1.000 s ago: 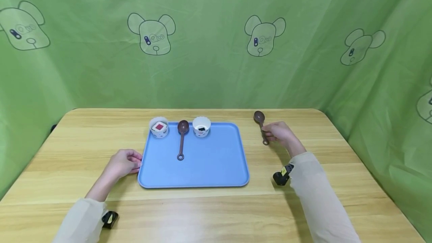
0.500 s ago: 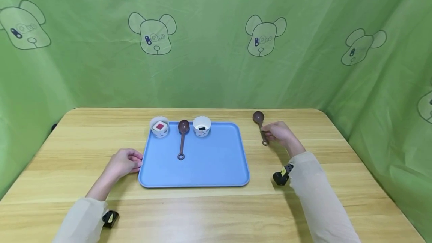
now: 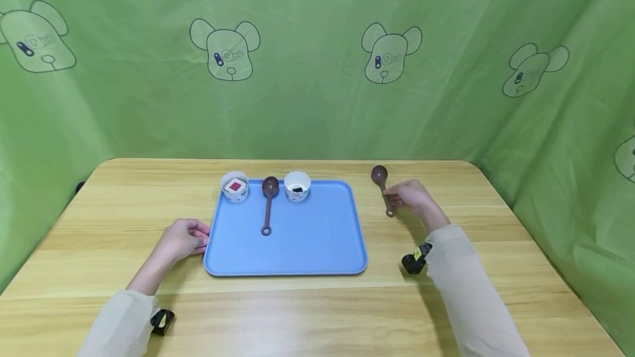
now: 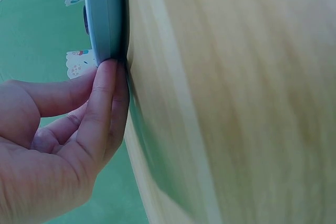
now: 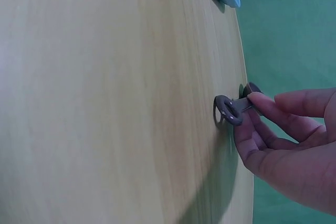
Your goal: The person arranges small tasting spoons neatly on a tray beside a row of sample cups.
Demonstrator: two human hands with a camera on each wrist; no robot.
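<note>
My right hand (image 3: 410, 195) pinches the handle of a brown spoon (image 3: 379, 174), its bowl pointing to the back of the table. In the right wrist view, the ring at the end of the spoon's handle (image 5: 228, 110) shows close over the wood, with thumb and fingers on either side of the handle. At the blue tray's left side, my left hand (image 3: 183, 239) holds the edge between thumb and fingers. That grip on the tray edge (image 4: 107, 19) shows in the left wrist view. On the tray (image 3: 312, 241) lies a second brown spoon (image 3: 268, 203).
Two white paper cups stand along the tray's back edge. The left cup (image 3: 235, 194) has a white piece with a red patch in it, the right cup (image 3: 296, 194) something small and black. A green curtain (image 3: 307, 114) hangs behind the wooden table (image 3: 288, 318).
The spoon in my right hand has shifted slightly toward me, and its bowl has turned a little. The left hand and the tray stay in place.
</note>
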